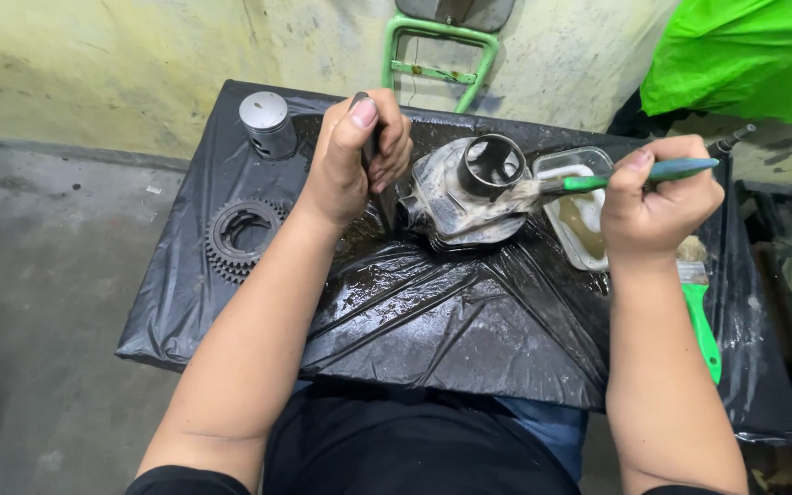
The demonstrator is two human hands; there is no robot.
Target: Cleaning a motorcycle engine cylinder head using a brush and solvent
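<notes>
Two bare hands work over an engine cylinder (465,197) that lies near the middle of a low table draped in wet black plastic sheeting (433,316), its round bore tilted up toward the camera and its finned base toward the person. The right hand (657,206) is closed in a fist-like pinch around the green handle of a small brush (616,176), whose bristles touch the cylinder's right flank just beside the bore. The left hand (352,156) is curled shut around a dark, narrow object that is mostly hidden in the grip, so what it is cannot be told; it hovers just left of the cylinder, close to its port stub. A clear tub of murky liquid (579,215) sits just behind the brush, and a second, wider green-handled brush (700,307) lies along the right edge. A grey piston (266,121) stands upright at the far left corner, with a toothed gear cluster (240,236) flat on the sheeting nearer the person. The cylinder looks like cast metal, so it is probably heavy and rigid, and its oily sheen suggests a slippery surface; the bore rim or the stiff fins seem the surest places to take hold, with care that the thin fin edges may chip.
</notes>
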